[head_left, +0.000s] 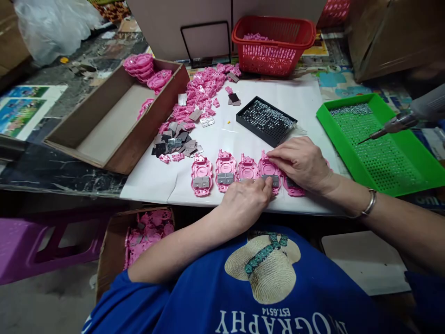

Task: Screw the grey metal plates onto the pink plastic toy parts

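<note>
Several pink plastic toy casings lie in a row along the table's front edge. A grey plate sits in the lower part of those in plain view, such as the leftmost casing (201, 171) and the casing beside it (225, 166). My left hand (246, 199) is closed, its fingers pressed at the lower part of another pink casing (266, 168) by its grey plate (270, 179). At that casing's top, thumb and fingers of my right hand (302, 163) are pinched together; whatever they hold is hidden. My right hand partly covers the casings farther right.
Small pink parts (205, 88) and grey plates (181, 141) are heaped left of centre. Around them stand a cardboard tray (114, 153), a red basket (274, 58), a black screw tray (266, 134) and a green screw tray (413, 183). An electric screwdriver (399, 123) hangs above the green tray.
</note>
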